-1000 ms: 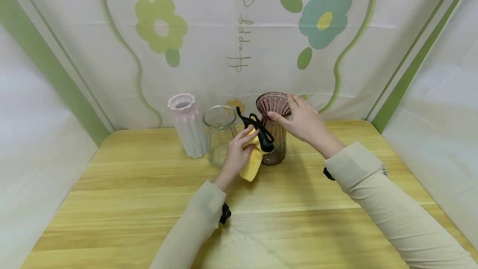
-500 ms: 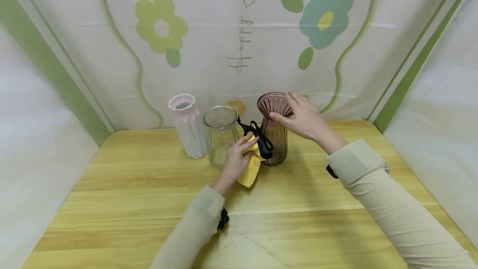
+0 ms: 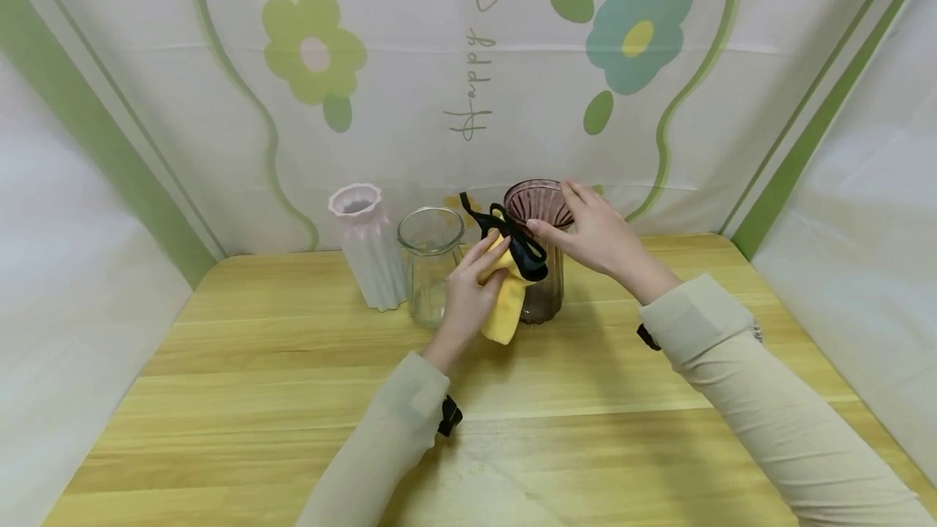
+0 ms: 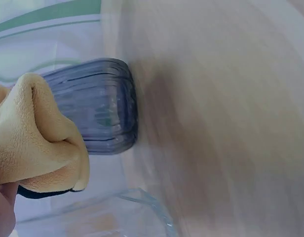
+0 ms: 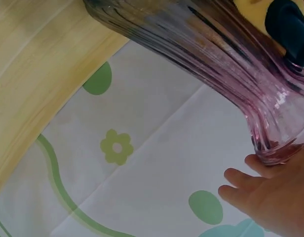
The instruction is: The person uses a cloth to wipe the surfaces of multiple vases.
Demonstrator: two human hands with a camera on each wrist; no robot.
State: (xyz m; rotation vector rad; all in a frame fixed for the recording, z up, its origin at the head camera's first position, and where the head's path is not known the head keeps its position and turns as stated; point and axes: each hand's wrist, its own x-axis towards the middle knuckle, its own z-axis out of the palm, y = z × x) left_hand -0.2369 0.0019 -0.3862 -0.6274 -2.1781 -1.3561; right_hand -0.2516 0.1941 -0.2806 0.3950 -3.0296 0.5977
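My left hand (image 3: 472,291) grips a soft yellow cloth (image 3: 503,317) with a black end and a looped black strap (image 3: 518,238). In the left wrist view the folded cloth (image 4: 41,140) covers most of the fingers. The cloth and its black part lie against the near left side of a ribbed glass vase (image 3: 545,299), pink at its flared top and smoky grey below. My right hand (image 3: 596,234) holds this upright vase by its rim, thumb in front and fingers on the far right side. The right wrist view shows the fingers (image 5: 243,180) beside the rim.
Left of the pink vase stands a clear glass vase (image 3: 424,295), partly behind my left hand. Further left is a pink and white pleated vase (image 3: 376,267). All stand near the back edge of the wooden table (image 3: 293,413), before a flower-patterned curtain (image 3: 410,104).
My left hand and the yellow cloth dip slightly, then move up and to the right along the vase. The right hand and the vase barely shift.
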